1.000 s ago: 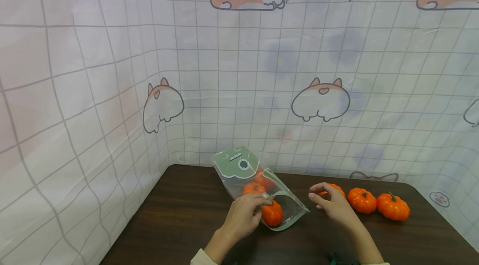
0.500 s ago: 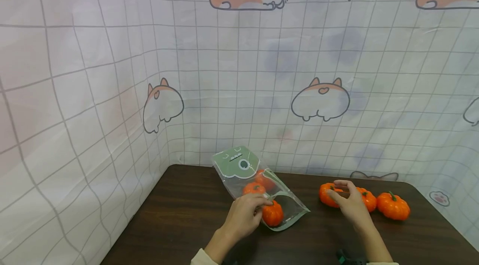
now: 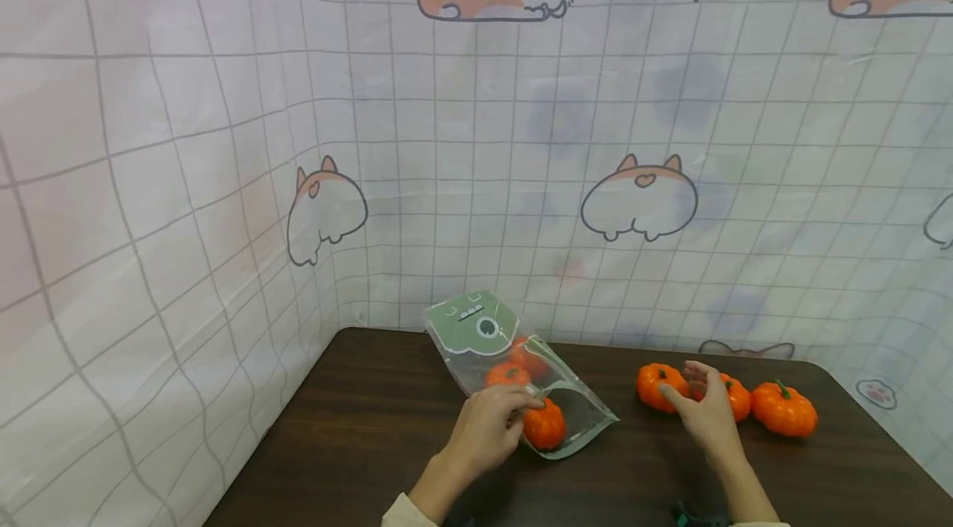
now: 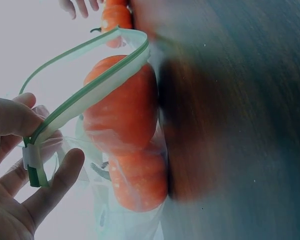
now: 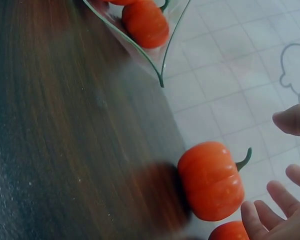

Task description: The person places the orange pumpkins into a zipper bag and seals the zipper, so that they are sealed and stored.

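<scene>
My left hand (image 3: 487, 428) pinches the mouth of a clear zip bag (image 3: 469, 331) with a green printed end. In the left wrist view, fingers and thumb hold the green zip rim (image 4: 90, 93) near its slider, and the mouth gapes. Inside lie three small orange pumpkins, the nearest pumpkin (image 3: 544, 424) just within the opening. To the right, my right hand (image 3: 711, 419) hovers with spread fingers beside the left pumpkin (image 3: 657, 386) of a row of three. It partly covers the middle pumpkin (image 3: 737, 399). The right wrist view shows a gap between fingers and the stemmed pumpkin (image 5: 211, 181).
The right-hand pumpkin (image 3: 784, 409) ends the row on the dark wooden table (image 3: 357, 419). A small dark object with green (image 3: 681, 515) shows at the bottom edge, by the right forearm. A white gridded cloth (image 3: 476, 138) stands behind and to the left.
My right hand has moved right, from left of the row to over its left and middle pumpkins, with its fingers spread. The left hand keeps its hold on the bag, which stays put.
</scene>
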The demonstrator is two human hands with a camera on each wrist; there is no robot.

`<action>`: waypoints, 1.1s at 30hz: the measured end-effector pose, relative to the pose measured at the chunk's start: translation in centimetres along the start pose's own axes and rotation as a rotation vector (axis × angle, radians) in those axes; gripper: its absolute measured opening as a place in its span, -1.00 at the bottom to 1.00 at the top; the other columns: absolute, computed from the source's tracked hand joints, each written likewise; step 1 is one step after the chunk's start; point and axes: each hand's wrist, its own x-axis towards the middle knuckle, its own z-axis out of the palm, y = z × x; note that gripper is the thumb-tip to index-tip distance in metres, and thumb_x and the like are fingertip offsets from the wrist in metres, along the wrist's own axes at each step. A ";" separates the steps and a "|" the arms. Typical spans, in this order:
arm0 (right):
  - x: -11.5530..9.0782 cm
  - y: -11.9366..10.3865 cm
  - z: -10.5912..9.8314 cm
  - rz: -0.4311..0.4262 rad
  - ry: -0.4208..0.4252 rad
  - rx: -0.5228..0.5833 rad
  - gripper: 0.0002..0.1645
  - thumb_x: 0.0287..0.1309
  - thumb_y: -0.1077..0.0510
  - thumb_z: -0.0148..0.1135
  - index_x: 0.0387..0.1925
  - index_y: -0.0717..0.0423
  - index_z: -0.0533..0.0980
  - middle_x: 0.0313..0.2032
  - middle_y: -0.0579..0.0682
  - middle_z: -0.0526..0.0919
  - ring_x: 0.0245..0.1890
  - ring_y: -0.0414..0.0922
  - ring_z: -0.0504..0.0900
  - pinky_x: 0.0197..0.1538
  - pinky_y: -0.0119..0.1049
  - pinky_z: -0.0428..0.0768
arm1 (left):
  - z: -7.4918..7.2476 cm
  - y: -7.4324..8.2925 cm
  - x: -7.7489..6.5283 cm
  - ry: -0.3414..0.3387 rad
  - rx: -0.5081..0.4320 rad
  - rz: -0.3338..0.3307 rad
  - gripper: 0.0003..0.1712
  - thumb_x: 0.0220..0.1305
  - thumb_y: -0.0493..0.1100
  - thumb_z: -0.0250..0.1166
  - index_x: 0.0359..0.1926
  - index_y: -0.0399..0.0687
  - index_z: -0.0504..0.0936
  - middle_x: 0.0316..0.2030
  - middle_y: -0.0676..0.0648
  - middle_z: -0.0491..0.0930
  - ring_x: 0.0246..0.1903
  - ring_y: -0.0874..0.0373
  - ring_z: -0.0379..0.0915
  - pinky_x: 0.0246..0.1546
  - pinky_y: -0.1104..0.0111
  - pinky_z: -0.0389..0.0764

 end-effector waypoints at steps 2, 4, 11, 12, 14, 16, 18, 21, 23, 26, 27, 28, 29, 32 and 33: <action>0.1 0.2 0.0 0.003 -0.008 -0.001 0.03 0.39 -0.03 0.26 0.57 0.26 -0.09 0.54 0.36 0.02 0.53 0.33 0.01 0.45 0.30 0.18 | 0.0 0.0 0.0 -0.001 0.001 -0.001 -0.63 0.09 -0.40 0.35 -0.17 0.12 0.83 -0.09 0.16 0.79 -0.07 0.27 0.70 -0.15 0.37 0.67; 0.2 0.3 -0.1 0.011 -0.018 -0.008 0.05 0.38 -0.03 0.27 0.58 0.26 -0.10 0.55 0.37 -0.01 0.54 0.34 -0.03 0.47 0.31 0.14 | 0.1 0.0 0.0 -0.004 -0.003 -0.002 -0.63 0.08 -0.40 0.35 -0.17 0.12 0.83 -0.08 0.15 0.79 -0.07 0.28 0.70 -0.17 0.39 0.65; 0.4 1.3 -0.4 0.026 -0.044 -0.073 0.10 0.32 -0.03 0.33 0.58 0.28 -0.09 0.55 0.43 -0.11 0.54 0.39 -0.08 0.48 0.37 0.06 | 0.2 0.1 0.0 -0.008 -0.011 0.003 -0.65 0.08 -0.40 0.36 -0.18 0.09 0.83 -0.10 0.14 0.79 -0.06 0.28 0.70 -0.15 0.38 0.67; 0.5 1.5 -0.4 0.020 -0.047 -0.084 0.10 0.31 -0.04 0.34 0.58 0.27 -0.08 0.55 0.43 -0.11 0.53 0.39 -0.07 0.47 0.38 0.06 | 0.1 0.1 0.0 -0.008 -0.011 0.003 -0.65 0.08 -0.40 0.36 -0.18 0.09 0.83 -0.10 0.14 0.79 -0.06 0.28 0.70 -0.16 0.38 0.67; 0.7 1.6 -0.5 0.003 -0.056 -0.106 0.10 0.31 -0.05 0.34 0.58 0.26 -0.08 0.55 0.43 -0.10 0.53 0.41 -0.07 0.46 0.40 0.06 | 0.1 0.1 0.0 -0.007 -0.008 0.001 -0.65 0.08 -0.40 0.36 -0.18 0.09 0.83 -0.10 0.14 0.79 -0.07 0.28 0.70 -0.19 0.40 0.65; 0.9 1.7 -0.5 -0.017 -0.065 -0.130 0.11 0.30 -0.07 0.34 0.58 0.26 -0.07 0.55 0.44 -0.10 0.51 0.43 -0.05 0.44 0.42 0.08 | 0.0 0.1 0.0 -0.005 -0.006 0.000 -0.65 0.07 -0.40 0.36 -0.18 0.09 0.83 -0.10 0.14 0.79 -0.07 0.28 0.70 -0.19 0.41 0.65; 1.2 1.7 -0.5 -0.039 -0.078 -0.159 0.12 0.30 -0.09 0.34 0.58 0.27 -0.07 0.54 0.46 -0.09 0.49 0.44 0.00 0.41 0.43 0.13 | -0.1 0.1 0.0 -0.003 -0.004 0.001 -0.65 0.07 -0.40 0.37 -0.18 0.09 0.83 -0.10 0.14 0.79 -0.07 0.28 0.70 -0.18 0.40 0.65; 1.7 1.7 -0.5 -0.066 -0.102 -0.195 0.13 0.29 -0.09 0.35 0.57 0.30 -0.07 0.52 0.49 -0.07 0.46 0.46 0.05 0.40 0.43 0.15 | -0.2 0.1 0.0 -0.001 0.000 0.003 -0.65 0.07 -0.40 0.37 -0.18 0.10 0.83 -0.10 0.14 0.79 -0.06 0.28 0.70 -0.15 0.38 0.67; 1.9 1.6 -0.5 -0.068 -0.127 -0.216 0.14 0.29 -0.09 0.35 0.57 0.32 -0.08 0.52 0.51 -0.07 0.47 0.46 0.03 0.41 0.43 0.13 | -0.2 0.1 -0.1 0.001 0.001 0.006 -0.65 0.07 -0.40 0.37 -0.19 0.09 0.83 -0.11 0.14 0.79 -0.05 0.28 0.70 -0.14 0.37 0.67; 2.2 1.5 -0.4 -0.067 -0.161 -0.243 0.15 0.29 -0.07 0.34 0.57 0.35 -0.10 0.51 0.53 -0.08 0.48 0.47 0.00 0.42 0.43 0.10 | -0.1 0.0 -0.1 0.006 0.009 0.010 -0.64 0.06 -0.41 0.36 -0.19 0.10 0.83 -0.11 0.15 0.79 -0.06 0.27 0.70 -0.14 0.37 0.67; 2.3 1.4 -0.3 -0.064 -0.173 -0.253 0.15 0.29 -0.06 0.34 0.57 0.35 -0.11 0.51 0.53 -0.08 0.48 0.48 0.00 0.42 0.43 0.10 | 0.0 0.0 -0.1 0.007 0.011 0.010 -0.63 0.06 -0.41 0.36 -0.19 0.10 0.83 -0.11 0.15 0.79 -0.07 0.27 0.70 -0.14 0.37 0.67; 2.4 1.3 -0.3 -0.064 -0.182 -0.260 0.15 0.29 -0.06 0.34 0.57 0.36 -0.12 0.51 0.54 -0.08 0.48 0.48 0.00 0.43 0.43 0.10 | 0.0 0.0 -0.1 0.008 0.012 0.011 -0.63 0.06 -0.41 0.36 -0.19 0.11 0.83 -0.10 0.16 0.79 -0.07 0.28 0.70 -0.15 0.37 0.67; 2.6 1.3 -0.3 -0.064 -0.187 -0.267 0.15 0.29 -0.05 0.33 0.57 0.37 -0.12 0.51 0.55 -0.08 0.48 0.48 0.01 0.43 0.43 0.10 | 0.0 0.0 -0.1 0.009 0.012 0.010 -0.63 0.06 -0.41 0.36 -0.19 0.11 0.83 -0.10 0.16 0.79 -0.07 0.28 0.70 -0.15 0.37 0.67; 2.9 1.1 -0.1 -0.061 -0.199 -0.287 0.15 0.29 -0.07 0.33 0.56 0.38 -0.12 0.50 0.57 -0.06 0.45 0.50 0.05 0.41 0.43 0.15 | 0.1 0.0 -0.1 0.006 0.009 0.008 -0.63 0.06 -0.41 0.36 -0.18 0.11 0.83 -0.09 0.15 0.79 -0.06 0.28 0.70 -0.14 0.36 0.68; 3.1 1.1 -0.1 -0.056 -0.203 -0.289 0.15 0.29 -0.07 0.32 0.56 0.38 -0.12 0.49 0.58 -0.06 0.44 0.50 0.07 0.40 0.43 0.16 | 0.1 0.0 -0.1 0.005 0.006 0.008 -0.63 0.06 -0.41 0.36 -0.18 0.11 0.83 -0.08 0.15 0.79 -0.06 0.28 0.70 -0.13 0.35 0.68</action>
